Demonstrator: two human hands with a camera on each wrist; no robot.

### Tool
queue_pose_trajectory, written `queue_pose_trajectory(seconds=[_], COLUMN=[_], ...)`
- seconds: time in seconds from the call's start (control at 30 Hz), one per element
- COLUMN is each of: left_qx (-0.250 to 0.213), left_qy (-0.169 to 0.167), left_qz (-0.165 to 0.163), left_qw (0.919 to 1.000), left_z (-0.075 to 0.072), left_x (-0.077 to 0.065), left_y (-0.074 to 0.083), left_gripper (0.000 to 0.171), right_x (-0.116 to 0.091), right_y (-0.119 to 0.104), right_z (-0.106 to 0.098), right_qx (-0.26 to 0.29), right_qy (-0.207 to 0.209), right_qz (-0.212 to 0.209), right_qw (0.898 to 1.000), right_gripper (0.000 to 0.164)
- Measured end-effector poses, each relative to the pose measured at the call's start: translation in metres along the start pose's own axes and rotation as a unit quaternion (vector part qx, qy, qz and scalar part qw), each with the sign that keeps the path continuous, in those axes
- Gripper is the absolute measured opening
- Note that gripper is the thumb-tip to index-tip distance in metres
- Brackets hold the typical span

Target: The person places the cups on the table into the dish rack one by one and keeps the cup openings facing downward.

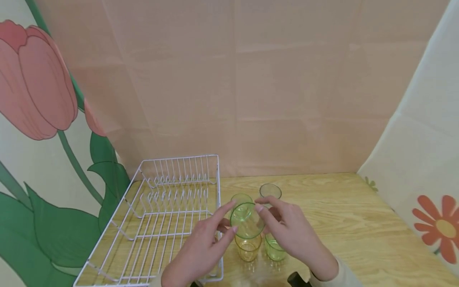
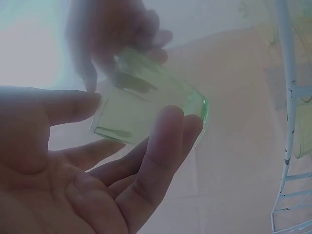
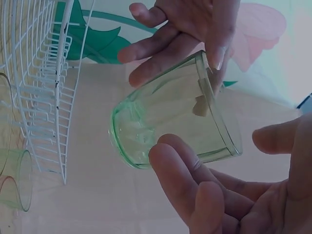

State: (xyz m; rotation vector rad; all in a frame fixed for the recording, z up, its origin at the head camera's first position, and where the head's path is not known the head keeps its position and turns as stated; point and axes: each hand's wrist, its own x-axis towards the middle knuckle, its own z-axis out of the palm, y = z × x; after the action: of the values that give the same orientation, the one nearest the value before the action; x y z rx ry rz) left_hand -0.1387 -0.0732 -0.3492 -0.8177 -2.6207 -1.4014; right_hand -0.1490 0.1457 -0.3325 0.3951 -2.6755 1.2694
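Note:
A clear green drinking glass is held up between both hands, its open rim tilted toward the head camera. From the left, my left hand holds it with thumb and fingers at its side and rim. On the other side, my right hand grips it near the rim, with fingertips along its wall in the right wrist view. Below and around it stand a yellow glass, another green glass, a green glass farther back and a greyish glass, some partly hidden by the hands.
A white wire dish rack stands to the left, its right edge close to the glasses. The wood-grain tabletop extends to the right. A plain pinkish cloth hangs behind, with flower-printed cloth on both sides.

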Motion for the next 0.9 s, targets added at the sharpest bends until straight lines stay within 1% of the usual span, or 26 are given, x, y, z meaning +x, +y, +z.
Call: queue_pose_trajectory(seconds=[0.1, 0.17, 0.33, 0.53, 0.63, 0.73, 0.9], left_qx=[0.001, 0.014, 0.054, 0.066, 0.063, 0.050, 0.022], left_qy=[0.003, 0.005, 0.008, 0.003, 0.004, 0.003, 0.008], left_qz=[0.012, 0.021, 0.030, 0.041, 0.041, 0.035, 0.016], left_qw=[0.9999, 0.9997, 0.9980, 0.9970, 0.9972, 0.9981, 0.9996], left_z=[0.0004, 0.0007, 0.0005, 0.0001, 0.0004, 0.0006, 0.0007], left_x=[-0.0009, -0.0012, -0.0023, -0.0021, -0.0021, -0.0020, -0.0009], left_y=[0.0002, 0.0004, 0.0020, 0.0034, 0.0035, 0.0036, 0.0042], left_gripper=[0.052, 0.053, 0.053, 0.055, 0.055, 0.053, 0.051], right_x=[0.0005, 0.0008, 0.0018, 0.0026, 0.0034, 0.0042, 0.0047], right_y=[0.0010, 0.0017, 0.0036, 0.0045, 0.0044, 0.0049, 0.0059], right_z=[-0.0004, -0.0008, -0.0010, -0.0010, -0.0012, -0.0012, 0.0010], right_qx=[0.002, 0.003, 0.017, 0.036, 0.041, 0.047, 0.049], right_qy=[0.002, 0.003, -0.005, -0.018, -0.023, -0.026, -0.027], right_qz=[0.002, 0.001, 0.009, 0.022, 0.029, 0.032, 0.032], right_qw=[1.000, 1.000, 1.000, 0.999, 0.998, 0.998, 0.998], right_gripper=[0.036, 0.037, 0.042, 0.049, 0.049, 0.049, 0.048])
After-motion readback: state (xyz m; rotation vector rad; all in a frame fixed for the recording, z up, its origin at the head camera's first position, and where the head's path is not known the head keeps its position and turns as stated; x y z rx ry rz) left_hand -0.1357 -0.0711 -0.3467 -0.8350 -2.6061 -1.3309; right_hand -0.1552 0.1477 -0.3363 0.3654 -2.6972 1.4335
